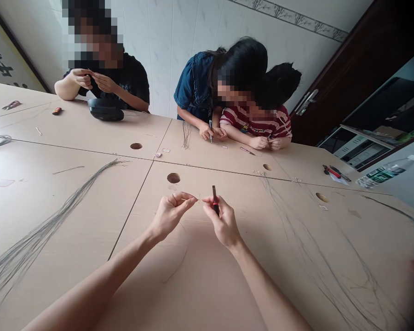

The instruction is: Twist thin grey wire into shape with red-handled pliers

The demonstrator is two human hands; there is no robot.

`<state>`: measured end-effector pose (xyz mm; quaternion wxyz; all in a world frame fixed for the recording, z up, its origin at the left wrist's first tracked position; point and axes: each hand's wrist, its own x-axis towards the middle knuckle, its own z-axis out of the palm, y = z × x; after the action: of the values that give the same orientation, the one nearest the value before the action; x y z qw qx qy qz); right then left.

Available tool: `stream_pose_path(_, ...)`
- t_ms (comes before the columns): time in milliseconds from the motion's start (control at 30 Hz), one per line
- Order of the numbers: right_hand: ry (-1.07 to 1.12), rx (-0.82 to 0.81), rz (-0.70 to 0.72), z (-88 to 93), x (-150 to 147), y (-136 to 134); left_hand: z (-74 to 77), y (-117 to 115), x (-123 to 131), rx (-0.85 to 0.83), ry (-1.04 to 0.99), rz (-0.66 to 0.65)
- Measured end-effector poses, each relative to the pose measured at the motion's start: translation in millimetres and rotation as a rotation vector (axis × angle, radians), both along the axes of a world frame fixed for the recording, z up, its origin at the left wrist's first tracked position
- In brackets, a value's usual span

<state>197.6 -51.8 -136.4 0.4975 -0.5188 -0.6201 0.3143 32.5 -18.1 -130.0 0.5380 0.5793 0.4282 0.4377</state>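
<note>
My left hand (172, 212) is raised above the beige table (89, 193), thumb and forefinger pinched on the end of a thin wire (197, 199). My right hand (222, 221) is close beside it, fingers closed round a small red-and-black hand tool (215, 200) whose tip points up, its fingertips meeting the same wire end. A faint strand of that wire curves down over the table below my left wrist.
Long bundles of thin grey wire (48, 220) lie on the left and more strands (331, 257) on the right. Round holes (173, 178) dot the table. Three people sit across it, hands busy. A black bowl (105, 110), pliers (334, 173) and a water bottle (386, 172) are farther off.
</note>
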Motion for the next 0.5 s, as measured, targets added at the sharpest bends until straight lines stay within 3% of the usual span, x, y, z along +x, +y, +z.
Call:
stream_pose_path(133,0.112,-0.038,0.054,5.4,-1.1,-2.3,0.7,-2.1,2.6,0.007,-0.001,-0.004)
stream_pose_path(500,0.081,0.016,0.079,7.3,-3.8,-2.9,4.7,-5.8,3.2,0.105,-0.009,-0.039)
